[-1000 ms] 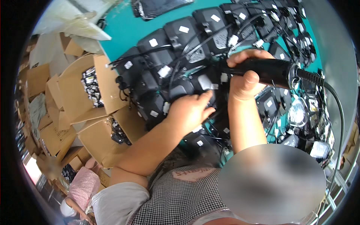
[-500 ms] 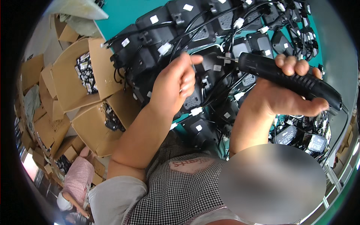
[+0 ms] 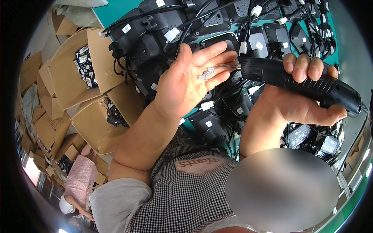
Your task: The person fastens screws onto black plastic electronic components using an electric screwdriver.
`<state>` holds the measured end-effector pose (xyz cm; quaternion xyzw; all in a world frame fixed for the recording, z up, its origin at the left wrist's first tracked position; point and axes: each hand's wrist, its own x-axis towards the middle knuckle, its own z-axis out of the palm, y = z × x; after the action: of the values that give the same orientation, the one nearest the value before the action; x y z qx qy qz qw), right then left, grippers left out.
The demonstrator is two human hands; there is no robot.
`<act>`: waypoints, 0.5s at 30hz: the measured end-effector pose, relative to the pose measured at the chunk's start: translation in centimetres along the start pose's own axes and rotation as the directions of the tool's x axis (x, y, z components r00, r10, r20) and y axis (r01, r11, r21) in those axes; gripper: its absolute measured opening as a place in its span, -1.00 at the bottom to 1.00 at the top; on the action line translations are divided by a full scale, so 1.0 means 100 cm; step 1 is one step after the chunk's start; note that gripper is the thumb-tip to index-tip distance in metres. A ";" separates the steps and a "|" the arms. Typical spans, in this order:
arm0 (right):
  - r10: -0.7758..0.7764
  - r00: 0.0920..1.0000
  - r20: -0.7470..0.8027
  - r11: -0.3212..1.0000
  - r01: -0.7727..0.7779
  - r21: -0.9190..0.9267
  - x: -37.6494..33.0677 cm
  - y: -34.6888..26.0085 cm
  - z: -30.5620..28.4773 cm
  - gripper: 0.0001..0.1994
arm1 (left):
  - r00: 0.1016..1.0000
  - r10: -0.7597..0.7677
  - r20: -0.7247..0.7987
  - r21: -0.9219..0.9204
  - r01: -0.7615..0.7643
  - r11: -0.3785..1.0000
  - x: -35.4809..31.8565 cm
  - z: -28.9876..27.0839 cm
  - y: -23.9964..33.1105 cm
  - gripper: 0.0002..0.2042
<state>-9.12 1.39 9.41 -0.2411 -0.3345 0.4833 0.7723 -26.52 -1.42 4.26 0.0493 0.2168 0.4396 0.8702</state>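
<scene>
My left hand [image 3: 182, 83] is turned palm up with its fingers stretched out and apart. Several small silvery screws [image 3: 206, 73] lie loose at the base of its fingers. My right hand [image 3: 299, 93] is closed around a black electric screwdriver [image 3: 268, 72], held roughly level and pointing left. Its thin metal bit [image 3: 227, 65] reaches over my left fingers, close to the screws; whether it touches one I cannot tell. Beneath both hands are rows of black plastic housings [image 3: 210, 126] with black cables and white connectors [image 3: 207, 105].
The housings cover a green table [image 3: 114, 12]. Open cardboard boxes [image 3: 74, 77] with small parts stand at the left. Devices with lit-looking displays [image 3: 298, 139] lie at the right, under the screwdriver's cord [image 3: 355, 141]. Another person in pink [image 3: 81, 174] is at the lower left.
My left hand has opened from a loose fist, showing the screws on it. The screwdriver has moved slightly right, and its bit is now over the left fingers.
</scene>
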 end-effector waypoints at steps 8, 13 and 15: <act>0.029 0.999 0.025 0.999 -0.030 0.017 -0.003 0.005 0.002 -0.37 | 1.000 0.004 -0.031 0.160 0.001 0.987 0.000 0.001 -0.005 -0.37; -0.040 0.998 0.052 0.996 0.036 0.079 0.000 0.000 -0.008 -0.30 | 0.982 -0.037 -0.185 0.237 0.081 0.968 -0.002 -0.006 -0.006 -0.79; -0.041 0.997 0.061 0.997 0.037 0.068 0.001 -0.001 -0.009 -0.31 | 0.983 -0.049 -0.177 0.242 0.091 0.966 -0.003 -0.010 -0.006 -0.82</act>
<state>-8.39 1.39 8.92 -0.1932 -0.3468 0.4863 0.7784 -26.61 -2.14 3.25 0.1128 0.3450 0.3804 0.8506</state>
